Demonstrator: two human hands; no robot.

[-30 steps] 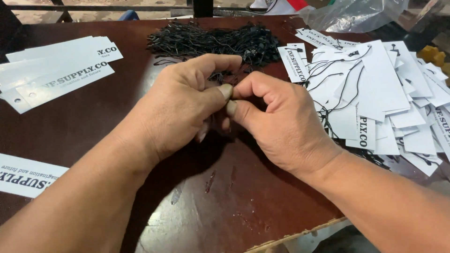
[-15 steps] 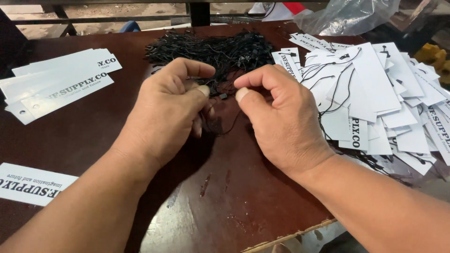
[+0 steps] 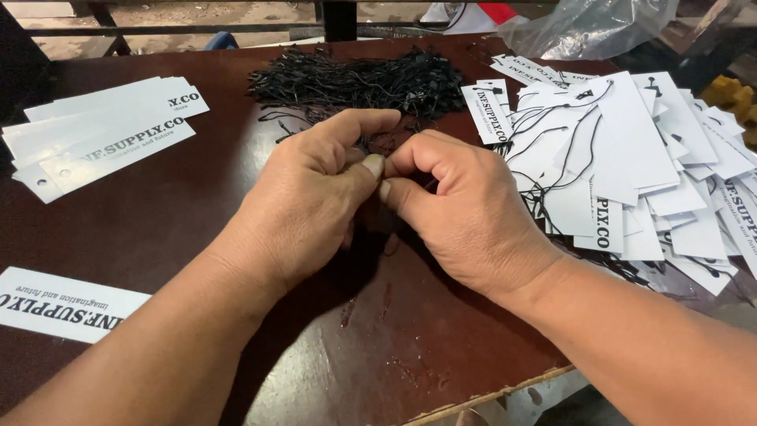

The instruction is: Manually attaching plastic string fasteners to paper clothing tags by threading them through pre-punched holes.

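My left hand [image 3: 307, 197] and my right hand [image 3: 465, 209] meet over the middle of the dark brown table [image 3: 197, 213], thumbs and forefingers pinched together on a thin black string [image 3: 377, 146] that is mostly hidden between them. Just beyond the fingertips lies a pile of black strings [image 3: 355, 79]. To the right spreads a heap of white paper tags with black strings attached [image 3: 631, 166]. At the left lies a stack of plain white tags [image 3: 102, 130].
A single white tag [image 3: 55, 304] lies at the near left. The table's front edge [image 3: 489, 390] is chipped. A clear plastic bag [image 3: 583, 28] sits at the back right, with a yellow object [image 3: 729, 95] at the far right.
My hands were pinched together, drew slightly apart half a second ago, and have closed fingertip to fingertip again. The view has shifted slightly.
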